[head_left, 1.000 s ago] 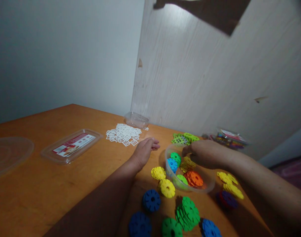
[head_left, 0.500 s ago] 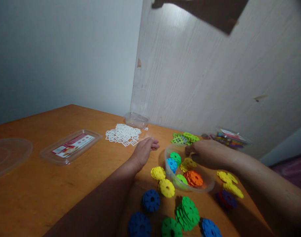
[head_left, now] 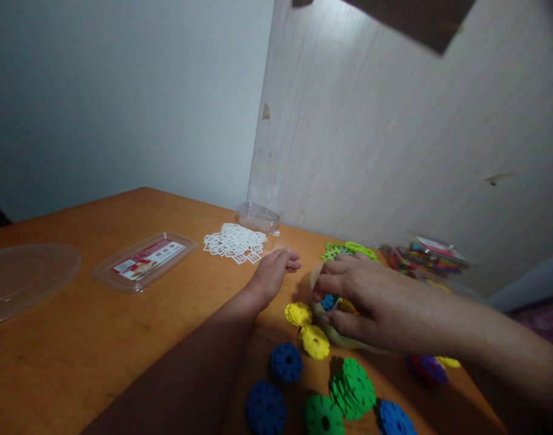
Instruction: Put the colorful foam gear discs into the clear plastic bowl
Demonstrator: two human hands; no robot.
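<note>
My right hand point(head_left: 360, 296) is over a clear round plastic bowl point(head_left: 347, 341), its fingers curved and the thumb apart. I see nothing held in it. Inside the bowl, a blue notched disc point(head_left: 327, 302) shows between thumb and fingers; most of the other contents are hidden. My left hand point(head_left: 276, 273) is held left of the bowl with fingers loosely stretched and nothing in them. Close to the bowl are yellow notched discs point(head_left: 315, 342). Nearer me stand stacks of dark blue discs point(head_left: 286, 362), green discs point(head_left: 354, 389) and blue discs point(head_left: 395, 418).
White lattice pieces point(head_left: 235, 243) are heaped behind my left hand, with a clear tray point(head_left: 258, 219) at the wall. A labelled lid point(head_left: 145, 263) and a round lid point(head_left: 31, 278) lie left. Lime pieces point(head_left: 334, 250) and a filled container point(head_left: 439, 252) are beyond the bowl.
My right hand has moved left and nearer from the bowl's far right side, now covering most of the bowl. My left hand keeps its pose. The view has shifted slightly.
</note>
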